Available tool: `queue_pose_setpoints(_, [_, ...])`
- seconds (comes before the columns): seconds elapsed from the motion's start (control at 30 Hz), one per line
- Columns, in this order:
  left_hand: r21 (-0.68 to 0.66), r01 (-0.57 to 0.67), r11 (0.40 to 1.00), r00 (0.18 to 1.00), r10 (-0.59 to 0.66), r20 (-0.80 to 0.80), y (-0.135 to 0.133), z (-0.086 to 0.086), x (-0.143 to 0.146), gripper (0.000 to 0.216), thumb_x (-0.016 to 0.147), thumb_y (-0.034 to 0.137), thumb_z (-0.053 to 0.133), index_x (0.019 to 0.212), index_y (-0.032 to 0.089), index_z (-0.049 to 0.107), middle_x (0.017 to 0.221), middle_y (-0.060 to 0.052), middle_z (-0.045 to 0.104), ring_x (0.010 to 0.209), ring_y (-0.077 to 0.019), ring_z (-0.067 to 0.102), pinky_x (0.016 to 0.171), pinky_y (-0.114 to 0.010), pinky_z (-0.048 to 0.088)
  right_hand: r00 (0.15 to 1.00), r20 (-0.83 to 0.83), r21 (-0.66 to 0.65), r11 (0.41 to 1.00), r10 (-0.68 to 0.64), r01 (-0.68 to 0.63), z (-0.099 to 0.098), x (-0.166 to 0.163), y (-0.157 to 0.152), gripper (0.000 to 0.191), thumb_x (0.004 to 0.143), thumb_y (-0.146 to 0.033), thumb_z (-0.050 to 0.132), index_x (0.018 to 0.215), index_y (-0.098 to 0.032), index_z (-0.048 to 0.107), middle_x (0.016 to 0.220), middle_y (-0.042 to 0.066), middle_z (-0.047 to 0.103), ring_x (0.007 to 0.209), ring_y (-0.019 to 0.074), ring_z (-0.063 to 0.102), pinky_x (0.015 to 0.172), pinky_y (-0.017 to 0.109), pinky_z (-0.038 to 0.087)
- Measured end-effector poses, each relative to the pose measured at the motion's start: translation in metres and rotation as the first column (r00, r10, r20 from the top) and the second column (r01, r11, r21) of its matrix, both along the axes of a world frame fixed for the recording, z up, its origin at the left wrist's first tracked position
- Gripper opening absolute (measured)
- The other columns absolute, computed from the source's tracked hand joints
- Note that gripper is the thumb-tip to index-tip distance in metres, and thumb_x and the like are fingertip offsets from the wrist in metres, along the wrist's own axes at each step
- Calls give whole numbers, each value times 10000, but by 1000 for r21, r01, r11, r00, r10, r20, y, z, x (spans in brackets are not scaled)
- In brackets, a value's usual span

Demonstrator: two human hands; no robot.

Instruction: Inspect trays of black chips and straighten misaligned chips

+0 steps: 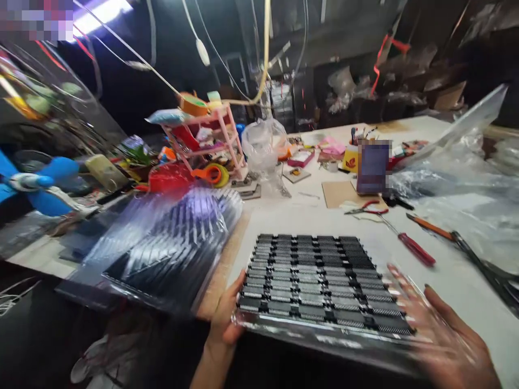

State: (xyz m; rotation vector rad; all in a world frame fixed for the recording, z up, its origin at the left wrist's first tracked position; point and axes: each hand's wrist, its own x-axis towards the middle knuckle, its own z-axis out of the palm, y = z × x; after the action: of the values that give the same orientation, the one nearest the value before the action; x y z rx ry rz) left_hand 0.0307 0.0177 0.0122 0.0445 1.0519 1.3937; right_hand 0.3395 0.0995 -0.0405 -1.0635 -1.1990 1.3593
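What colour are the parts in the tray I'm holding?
Parts in the tray: black and silver, head view.

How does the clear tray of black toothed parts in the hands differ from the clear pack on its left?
The clear plastic tray of black toothed parts is held between the left hand and right hand; the clear pack of black parts has no hand on it. The tray sits square to the person; the pack lies at an angle. The tray's rows are sharp; the pack's are blurred. Both hold black rows in clear plastic.
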Motion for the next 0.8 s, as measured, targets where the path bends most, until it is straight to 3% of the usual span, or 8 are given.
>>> queue_pose_setpoints(0.1, [-58,-38,998,997,42,71,9,-1,-3,375,977,245,318,1204,125,591,796,-47,734,711,-177,710,695,-322,594,931,-326,-375,927,-166,34,15,-15,-4,477,948,-457,333,1339,-235,492,1375,34,523,1257,195,496,1009,397,460])
queue_pose_setpoints(0.2, [-33,-72,997,991,76,115,9,-5,-8,337,967,213,364,1180,142,616,780,-29,733,629,-133,693,628,-229,581,832,-486,-521,853,-269,-28,25,-21,-5,486,934,-451,363,1370,-259,454,1435,27,454,1271,222,480,1022,446,440])
queue_pose_setpoints(0.37, [32,-156,987,969,146,201,5,-6,-7,332,961,162,373,1137,159,655,739,-6,734,611,-99,684,603,-150,548,780,-524,-588,808,-343,-40,28,-18,-10,494,918,-454,416,1387,-298,433,1446,14,434,1239,239,513,1039,466,421])
queue_pose_setpoints(0.5, [32,-149,988,966,139,218,6,-7,-9,410,990,283,284,1187,186,630,806,-30,741,734,-139,705,745,-237,566,756,-538,-621,782,-372,-57,26,-15,-10,467,934,-414,369,1391,-329,416,1427,-9,456,1176,219,570,1040,463,421])
queue_pose_setpoints(0.6, [51,-96,994,984,87,158,2,-13,-13,390,971,293,332,1275,217,563,935,-44,740,845,-175,703,813,-301,561,723,-555,-642,765,-411,-57,27,-16,-8,466,942,-366,311,1397,-330,406,1393,-8,498,1158,205,583,1052,453,410])
queue_pose_setpoints(0.8, [18,-102,995,993,103,-57,-8,-25,-19,524,811,111,538,1310,270,527,1037,-4,730,888,-180,699,781,-263,576,659,-637,-594,800,-401,-87,32,-21,-5,471,922,-331,331,1381,-315,439,1377,-7,519,1205,208,545,1090,487,349])
